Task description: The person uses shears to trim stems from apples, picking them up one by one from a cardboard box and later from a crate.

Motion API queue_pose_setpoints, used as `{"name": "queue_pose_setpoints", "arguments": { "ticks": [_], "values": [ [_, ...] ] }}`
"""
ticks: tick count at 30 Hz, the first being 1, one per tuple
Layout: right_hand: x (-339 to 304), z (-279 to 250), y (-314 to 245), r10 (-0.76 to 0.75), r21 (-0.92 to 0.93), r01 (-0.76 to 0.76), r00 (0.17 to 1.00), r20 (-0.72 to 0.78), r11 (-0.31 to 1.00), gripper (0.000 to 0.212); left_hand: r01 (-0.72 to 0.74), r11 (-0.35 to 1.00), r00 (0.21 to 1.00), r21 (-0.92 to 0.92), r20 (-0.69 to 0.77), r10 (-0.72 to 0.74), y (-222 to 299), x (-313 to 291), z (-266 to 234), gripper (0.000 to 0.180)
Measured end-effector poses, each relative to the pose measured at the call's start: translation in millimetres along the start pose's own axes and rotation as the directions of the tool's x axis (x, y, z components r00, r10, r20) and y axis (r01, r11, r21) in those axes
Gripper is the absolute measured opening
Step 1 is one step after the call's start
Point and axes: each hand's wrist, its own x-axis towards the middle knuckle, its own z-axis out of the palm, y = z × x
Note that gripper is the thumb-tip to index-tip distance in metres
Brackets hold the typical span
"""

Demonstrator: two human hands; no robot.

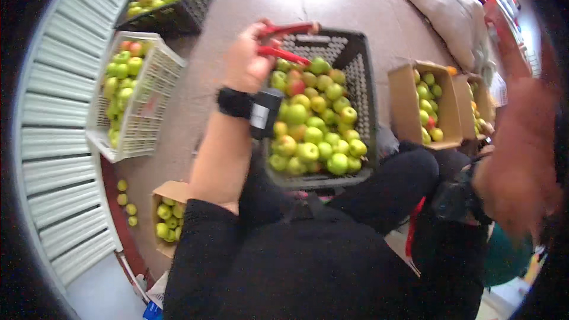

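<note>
My left hand (248, 62) reaches over a black plastic crate (370, 95) full of green apples (315, 121), a few blushed red. Thumb and index finger are spread apart above the crate's far left corner, with red coverings along them and nothing seen between them. On that wrist is a black band with a small dark box (266, 112). At the right edge my right hand (515, 166) is raised, large and smeared by motion, its fingers stretched upward and seemingly apart. It appears to hold nothing. The crate stands upright in front of my bent legs.
At left are a white crate (155, 98) and another black crate (198, 9) of apples, a cardboard box (169, 192), and several loose apples (131, 209) by the slatted wall. Two open cardboard boxes (403, 104) and a pale sack (444, 15) lie to the right.
</note>
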Motion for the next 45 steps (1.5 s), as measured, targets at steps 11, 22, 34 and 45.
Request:
{"name": "queue_pose_setpoints", "arguments": {
  "ticks": [11, 22, 34, 45],
  "values": [
    [-87.1, 124.8, -72.8, -0.330, 0.779, -0.606, 0.711, 0.622, 0.163, 0.029, 0.125, 0.919, 0.940, -0.374, -0.251, -0.230, -9.6, -21.4, -31.4, 0.019],
    [-90.5, 94.2, -45.1, -0.511, 0.697, -0.713, 0.570, 0.644, 0.083, 0.015, 0.137, 0.930, 0.936, -0.341, -0.264, -0.234, -7.7, -12.7, -16.1, 0.016],
    [-94.1, 114.0, -67.4, -0.383, 0.813, -0.558, 0.723, 0.575, 0.166, 0.019, 0.128, 0.941, 0.938, -0.312, -0.271, -0.217, -9.8, -14.3, -16.4, 0.018],
    [-96.5, 87.2, -39.3, -0.555, 0.701, -0.674, 0.500, 0.665, 0.233, 0.013, 0.141, 0.934, 0.934, -0.328, -0.269, -0.236, -9.2, -22.8, -22.4, 0.019]
  ]
}}
